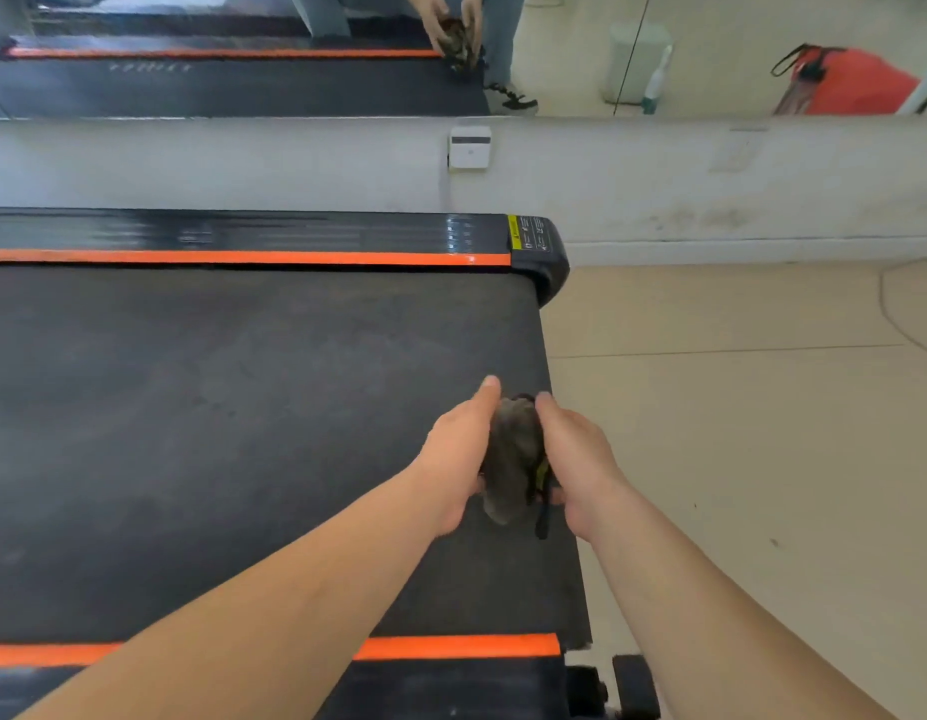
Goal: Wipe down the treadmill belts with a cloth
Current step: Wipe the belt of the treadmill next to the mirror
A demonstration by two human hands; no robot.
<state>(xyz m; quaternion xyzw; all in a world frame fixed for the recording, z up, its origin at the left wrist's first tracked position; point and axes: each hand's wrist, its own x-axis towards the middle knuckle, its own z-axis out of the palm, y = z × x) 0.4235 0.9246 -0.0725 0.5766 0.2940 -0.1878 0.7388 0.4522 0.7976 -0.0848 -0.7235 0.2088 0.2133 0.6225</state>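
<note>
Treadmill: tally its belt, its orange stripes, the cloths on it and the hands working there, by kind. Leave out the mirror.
Belt: 1
Orange stripes: 2, far stripe, near stripe
Cloth: 1
Hands: 2, left hand, right hand
Total: 6

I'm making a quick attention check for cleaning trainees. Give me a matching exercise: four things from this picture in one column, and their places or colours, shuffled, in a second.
1 cloth
2 treadmill belt
3 red bag
4 warning label

A yellow, near the belt's far right corner
B held between left hand and right hand
C far upper right of the view
D dark surface under the cloth

Pairs: 1-B, 2-D, 3-C, 4-A
</note>
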